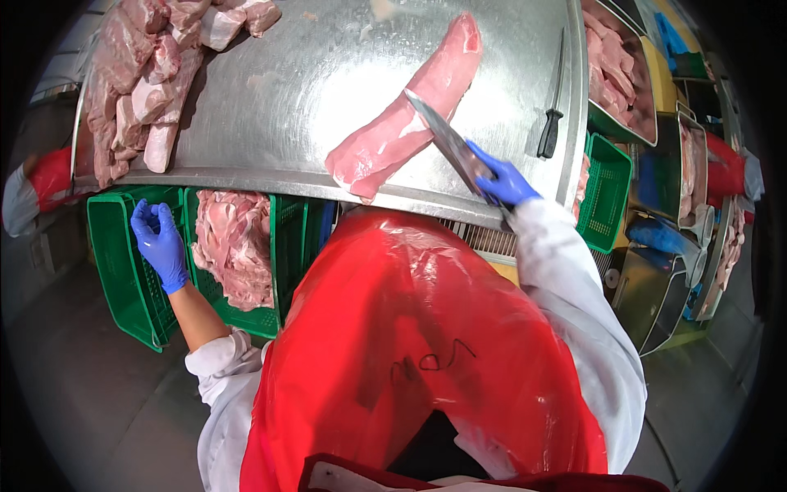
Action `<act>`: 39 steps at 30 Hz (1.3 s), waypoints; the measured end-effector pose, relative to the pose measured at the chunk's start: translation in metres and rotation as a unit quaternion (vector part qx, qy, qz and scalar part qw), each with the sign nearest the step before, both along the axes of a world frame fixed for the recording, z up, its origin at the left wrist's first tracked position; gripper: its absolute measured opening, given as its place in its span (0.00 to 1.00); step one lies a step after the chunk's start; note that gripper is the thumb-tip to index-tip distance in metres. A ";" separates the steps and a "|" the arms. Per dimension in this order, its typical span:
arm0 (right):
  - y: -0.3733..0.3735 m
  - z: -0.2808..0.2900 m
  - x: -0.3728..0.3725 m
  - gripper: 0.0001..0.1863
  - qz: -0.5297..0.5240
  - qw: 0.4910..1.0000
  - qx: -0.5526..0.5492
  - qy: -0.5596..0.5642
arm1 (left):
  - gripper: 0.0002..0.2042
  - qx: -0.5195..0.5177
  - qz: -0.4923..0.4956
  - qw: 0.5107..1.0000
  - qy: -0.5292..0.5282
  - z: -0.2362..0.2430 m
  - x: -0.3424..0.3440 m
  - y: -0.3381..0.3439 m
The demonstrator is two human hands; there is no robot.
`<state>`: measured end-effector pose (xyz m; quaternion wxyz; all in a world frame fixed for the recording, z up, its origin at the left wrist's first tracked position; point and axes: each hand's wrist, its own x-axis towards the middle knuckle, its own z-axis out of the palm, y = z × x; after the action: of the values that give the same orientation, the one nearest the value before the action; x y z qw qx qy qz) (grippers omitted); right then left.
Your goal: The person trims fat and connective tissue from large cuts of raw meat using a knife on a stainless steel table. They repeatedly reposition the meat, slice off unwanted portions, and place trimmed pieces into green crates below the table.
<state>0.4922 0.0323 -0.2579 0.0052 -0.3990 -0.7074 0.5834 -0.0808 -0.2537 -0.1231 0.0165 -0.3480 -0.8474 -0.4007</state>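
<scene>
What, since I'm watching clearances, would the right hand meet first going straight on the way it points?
Apart from its knife, the right hand would probably meet the long piece of meat; the knife overlaps it in view, but contact is unclear.

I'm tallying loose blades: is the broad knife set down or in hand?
In hand: the gloved right hand grips the broad knife, which reaches over the meat slab. Whether they touch, I cannot tell.

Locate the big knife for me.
In the head view, the big knife is right of centre, in the right hand, its tip over the long piece of meat.
</scene>
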 end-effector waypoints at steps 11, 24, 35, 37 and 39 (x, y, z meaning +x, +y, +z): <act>0.046 -0.004 -0.082 0.39 -0.171 0.970 0.103 0.140 | 0.12 0.045 -0.216 0.975 -0.026 -0.038 0.102 0.144; 0.051 -0.014 -0.100 0.40 -0.235 0.961 -0.015 0.147 | 0.07 -0.164 -0.483 0.858 0.057 -0.151 0.257 0.273; -0.002 0.023 -0.028 0.39 -0.009 0.992 -0.103 0.078 | 0.05 -0.112 -0.452 0.884 0.048 -0.137 0.266 0.261; 0.011 0.033 -0.063 0.38 -0.003 0.994 -0.097 0.050 | 0.05 -0.110 -0.445 0.887 0.056 -0.135 0.261 0.258; 0.021 0.034 -0.087 0.38 -0.016 0.994 -0.091 0.059 | 0.05 -0.103 -0.460 0.879 0.074 -0.133 0.260 0.260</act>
<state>0.4048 0.0536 -0.2241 0.0197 -0.3742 -0.6435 0.6675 0.1791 0.0068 -0.2561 -0.1427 -0.7271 -0.6246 -0.2466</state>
